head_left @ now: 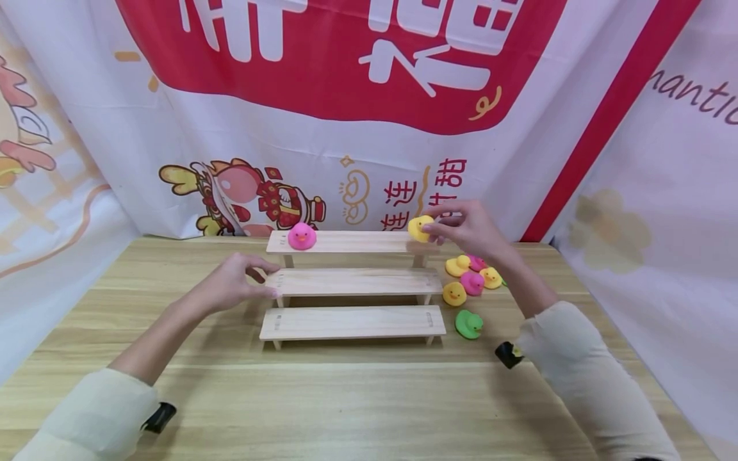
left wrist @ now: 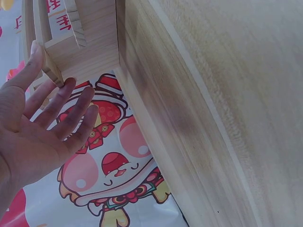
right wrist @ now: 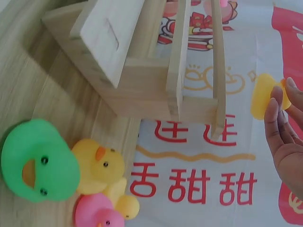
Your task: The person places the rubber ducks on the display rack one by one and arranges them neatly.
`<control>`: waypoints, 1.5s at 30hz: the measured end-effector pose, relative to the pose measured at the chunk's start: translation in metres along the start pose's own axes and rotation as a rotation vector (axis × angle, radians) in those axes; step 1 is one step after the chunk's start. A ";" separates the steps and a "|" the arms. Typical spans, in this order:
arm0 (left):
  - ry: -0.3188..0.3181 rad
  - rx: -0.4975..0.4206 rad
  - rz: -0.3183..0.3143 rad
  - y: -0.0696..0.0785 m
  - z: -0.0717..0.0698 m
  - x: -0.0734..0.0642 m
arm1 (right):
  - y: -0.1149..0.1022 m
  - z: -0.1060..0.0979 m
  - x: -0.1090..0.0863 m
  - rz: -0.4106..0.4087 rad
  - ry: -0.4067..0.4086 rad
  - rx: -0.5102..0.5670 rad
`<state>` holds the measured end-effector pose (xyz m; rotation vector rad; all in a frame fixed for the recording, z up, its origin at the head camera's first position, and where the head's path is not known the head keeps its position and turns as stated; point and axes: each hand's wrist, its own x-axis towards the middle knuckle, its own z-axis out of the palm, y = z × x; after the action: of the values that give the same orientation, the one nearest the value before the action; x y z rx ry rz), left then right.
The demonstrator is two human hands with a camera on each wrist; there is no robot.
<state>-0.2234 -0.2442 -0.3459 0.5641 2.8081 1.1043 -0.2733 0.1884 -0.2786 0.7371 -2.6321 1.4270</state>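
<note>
Our pale sleeves are reaching over the wood-grain counter from both sides. A three-step wooden stand is standing on the counter, its lowest step facing us. A green duck is lying just beside the right end of that step. At mid-depth, our left hand is gripping the left end of the middle shelf: thumb and fingers are spanning the board's two edges, and the outer fingers are extending past it. To the right of the stand, a cluster of ducks, yellow and pink, is sitting on the counter; a scrap of green is showing behind it, too covered for us to identify. On the top shelf, a pink duck is sitting near the left end. Our right hand is pinching a yellow duck between thumb and fingers; in the right wrist view, we are seeing it hanging above the right part of the top shelf, apart from the board. Behind the stand, a white cloth is hanging, bearing a red panel, red characters and a cartoon figure.
</note>
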 end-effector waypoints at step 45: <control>0.000 -0.001 -0.008 0.000 0.000 0.000 | -0.030 0.079 0.047 -0.096 -0.135 0.064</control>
<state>-0.2229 -0.2441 -0.3458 0.5526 2.8070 1.1047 -0.2880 0.0936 -0.2874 0.9863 -2.6172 1.4912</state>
